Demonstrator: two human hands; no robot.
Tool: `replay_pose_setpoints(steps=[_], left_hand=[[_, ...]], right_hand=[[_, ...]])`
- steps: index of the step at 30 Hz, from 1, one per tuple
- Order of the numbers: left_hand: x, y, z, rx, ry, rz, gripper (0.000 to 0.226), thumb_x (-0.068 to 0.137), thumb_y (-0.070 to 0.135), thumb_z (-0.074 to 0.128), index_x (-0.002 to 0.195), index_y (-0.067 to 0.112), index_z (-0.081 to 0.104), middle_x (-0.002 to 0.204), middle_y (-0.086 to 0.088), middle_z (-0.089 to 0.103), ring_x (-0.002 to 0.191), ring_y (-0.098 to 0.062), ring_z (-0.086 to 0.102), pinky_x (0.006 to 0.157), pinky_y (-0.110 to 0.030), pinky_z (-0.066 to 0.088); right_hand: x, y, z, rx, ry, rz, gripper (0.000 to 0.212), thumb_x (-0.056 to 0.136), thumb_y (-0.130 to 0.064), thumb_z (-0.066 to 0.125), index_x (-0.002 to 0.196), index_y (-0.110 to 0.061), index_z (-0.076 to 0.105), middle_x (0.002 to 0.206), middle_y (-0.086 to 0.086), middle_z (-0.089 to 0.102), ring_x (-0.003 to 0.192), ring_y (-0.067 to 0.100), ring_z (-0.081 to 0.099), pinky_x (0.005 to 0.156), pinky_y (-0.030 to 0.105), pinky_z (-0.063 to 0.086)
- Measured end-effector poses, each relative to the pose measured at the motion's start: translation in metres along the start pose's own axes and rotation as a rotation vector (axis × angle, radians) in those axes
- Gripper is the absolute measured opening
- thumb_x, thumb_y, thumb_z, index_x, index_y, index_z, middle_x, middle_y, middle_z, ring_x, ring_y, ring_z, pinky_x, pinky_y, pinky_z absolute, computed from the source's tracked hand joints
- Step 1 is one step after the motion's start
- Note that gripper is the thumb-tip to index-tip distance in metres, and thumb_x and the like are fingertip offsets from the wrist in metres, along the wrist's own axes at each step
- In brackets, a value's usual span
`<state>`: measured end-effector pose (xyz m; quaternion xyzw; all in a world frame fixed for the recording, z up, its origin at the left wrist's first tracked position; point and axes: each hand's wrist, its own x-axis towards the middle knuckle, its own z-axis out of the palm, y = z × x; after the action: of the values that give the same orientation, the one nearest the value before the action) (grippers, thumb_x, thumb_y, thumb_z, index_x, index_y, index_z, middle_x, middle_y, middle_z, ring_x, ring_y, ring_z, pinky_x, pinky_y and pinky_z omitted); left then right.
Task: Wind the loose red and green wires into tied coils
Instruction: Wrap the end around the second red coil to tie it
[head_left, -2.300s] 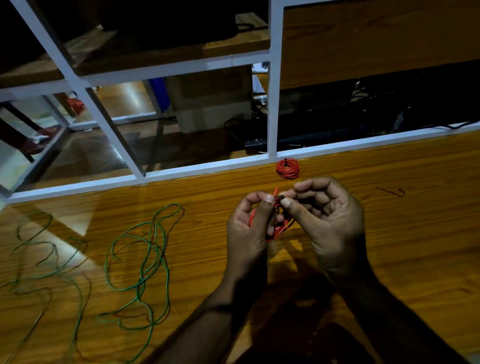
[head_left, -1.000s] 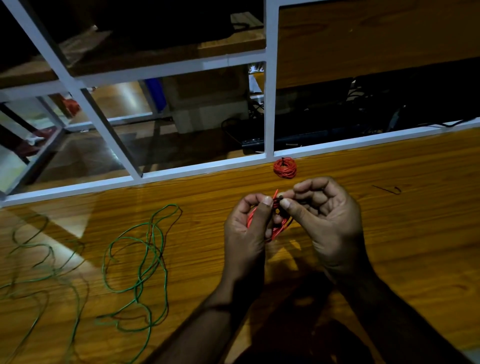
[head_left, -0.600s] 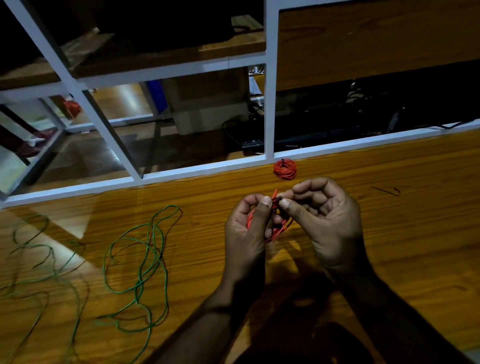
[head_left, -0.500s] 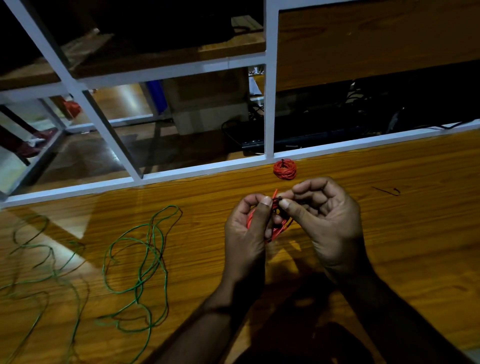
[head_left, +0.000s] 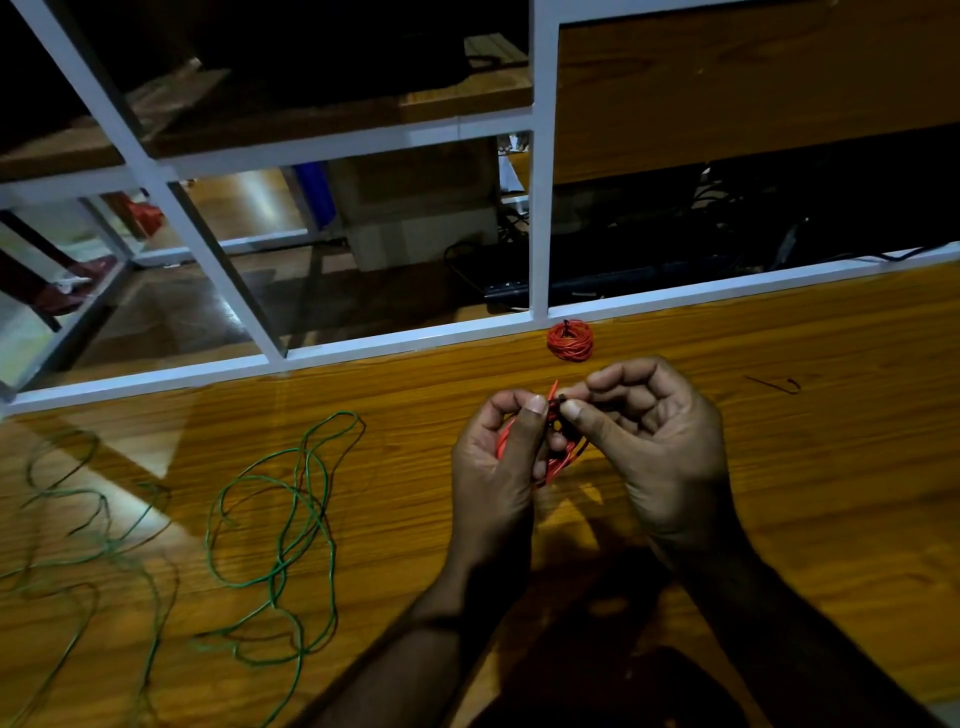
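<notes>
A small red wire coil (head_left: 558, 457) was held above the wooden worktop (head_left: 779, 467), a little right of the frame's centre, between the two hands. The left hand (head_left: 498, 467) was curled round the coil's left side, its thumb pressed against the top of the loops. The right hand (head_left: 660, 441) was brought in from the right, its thumb and forefinger pinched on a small dark tie at the top of the coil; the other fingers (head_left: 618, 410) of that hand were curled inward. A short red wire end was seen sticking up just above the two thumbs. Much of the coil was hidden behind the left thumb and palm, so the number of turns could not be told.

A finished red coil (head_left: 570, 341), bound with a dark tie, was seen lying on the worktop just above the hands, close beside the white frame (head_left: 415, 340) along the far edge. A loose green wire (head_left: 291, 519) was spread in open loops on the worktop at the lower left of centre, well apart from the hands. A second loose green wire (head_left: 78, 545) was sprawled at the far left edge of the frame. A short dark tie piece (head_left: 774, 383) was left on the worktop at the right, near the right hand but not touching it.
</notes>
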<state>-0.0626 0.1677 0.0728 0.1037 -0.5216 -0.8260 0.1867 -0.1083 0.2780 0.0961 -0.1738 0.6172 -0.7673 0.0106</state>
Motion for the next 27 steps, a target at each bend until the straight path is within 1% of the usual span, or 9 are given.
replay_pose_setpoints(steps=[4, 8, 14, 17, 20, 22, 25, 27], left_hand=[[-0.0009, -0.0014, 0.0007, -0.024, -0.001, -0.005, 0.018, 0.084, 0.032, 0.065, 0.091, 0.016, 0.064, 0.068, -0.001, 0.062, 0.058, -0.005, 0.056, 0.057, -0.017, 0.047], [0.0003, -0.0026, 0.0007, -0.031, 0.007, -0.006, 0.015, 0.083, 0.033, 0.066, 0.089, 0.019, 0.065, 0.069, -0.001, 0.063, 0.062, -0.006, 0.058, 0.059, -0.017, 0.048], [0.0011, -0.0038, 0.0001, -0.018, 0.013, -0.003, 0.017, 0.084, 0.031, 0.065, 0.092, 0.016, 0.063, 0.068, -0.001, 0.064, 0.062, -0.007, 0.058, 0.059, -0.018, 0.047], [0.0009, -0.0062, -0.0009, -0.002, 0.014, -0.001, 0.014, 0.091, 0.031, 0.068, 0.094, 0.017, 0.065, 0.072, -0.002, 0.065, 0.065, -0.008, 0.058, 0.061, -0.021, 0.047], [-0.0009, -0.0071, -0.0016, 0.02, -0.001, 0.015, 0.006, 0.09, 0.031, 0.067, 0.092, 0.026, 0.07, 0.077, -0.003, 0.065, 0.069, -0.01, 0.06, 0.067, -0.027, 0.049], [-0.0019, -0.0058, -0.0005, 0.025, -0.006, 0.028, 0.005, 0.092, 0.03, 0.066, 0.09, 0.027, 0.07, 0.077, -0.003, 0.065, 0.068, -0.01, 0.06, 0.066, -0.026, 0.049], [-0.0022, -0.0043, 0.0003, 0.033, -0.012, 0.044, 0.007, 0.092, 0.028, 0.064, 0.087, 0.029, 0.07, 0.075, -0.002, 0.064, 0.069, -0.01, 0.06, 0.065, -0.024, 0.05], [-0.0025, -0.005, -0.0001, 0.032, -0.01, 0.05, 0.006, 0.09, 0.029, 0.064, 0.09, 0.027, 0.069, 0.074, -0.002, 0.064, 0.069, -0.01, 0.06, 0.065, -0.023, 0.05]], right_hand=[[0.0004, 0.0006, 0.0, -0.002, 0.0, 0.004, 0.025, 0.08, 0.002, 0.075, 0.093, -0.013, 0.061, 0.09, 0.009, 0.077, 0.086, 0.024, 0.074, 0.075, 0.03, 0.06], [0.0006, 0.0018, 0.001, 0.02, 0.016, 0.01, 0.025, 0.078, 0.001, 0.076, 0.092, -0.014, 0.061, 0.088, 0.007, 0.077, 0.084, 0.021, 0.074, 0.074, 0.028, 0.059], [-0.0001, 0.0017, 0.0, -0.001, 0.01, 0.003, 0.023, 0.074, -0.012, 0.077, 0.091, -0.015, 0.062, 0.089, 0.007, 0.077, 0.084, 0.022, 0.074, 0.074, 0.029, 0.059], [-0.0016, 0.0012, -0.0002, -0.021, 0.008, 0.004, 0.022, 0.074, -0.014, 0.077, 0.092, -0.015, 0.064, 0.088, 0.005, 0.077, 0.083, 0.019, 0.074, 0.072, 0.026, 0.059], [-0.0034, 0.0005, 0.0001, -0.025, 0.009, 0.006, 0.017, 0.077, -0.009, 0.076, 0.092, -0.013, 0.068, 0.087, 0.002, 0.076, 0.08, 0.015, 0.073, 0.069, 0.023, 0.058], [-0.0041, 0.0006, -0.0002, -0.018, 0.006, 0.0, 0.014, 0.08, -0.003, 0.074, 0.09, -0.012, 0.07, 0.086, 0.002, 0.077, 0.079, 0.014, 0.073, 0.069, 0.022, 0.058], [-0.0045, 0.0004, -0.001, -0.038, -0.004, -0.028, 0.013, 0.08, -0.006, 0.074, 0.088, -0.016, 0.073, 0.087, 0.0, 0.077, 0.082, 0.015, 0.074, 0.072, 0.024, 0.059], [-0.0042, 0.0006, -0.0018, -0.056, -0.01, -0.039, 0.014, 0.079, -0.007, 0.074, 0.087, -0.018, 0.074, 0.088, 0.0, 0.078, 0.084, 0.016, 0.074, 0.074, 0.024, 0.059]])
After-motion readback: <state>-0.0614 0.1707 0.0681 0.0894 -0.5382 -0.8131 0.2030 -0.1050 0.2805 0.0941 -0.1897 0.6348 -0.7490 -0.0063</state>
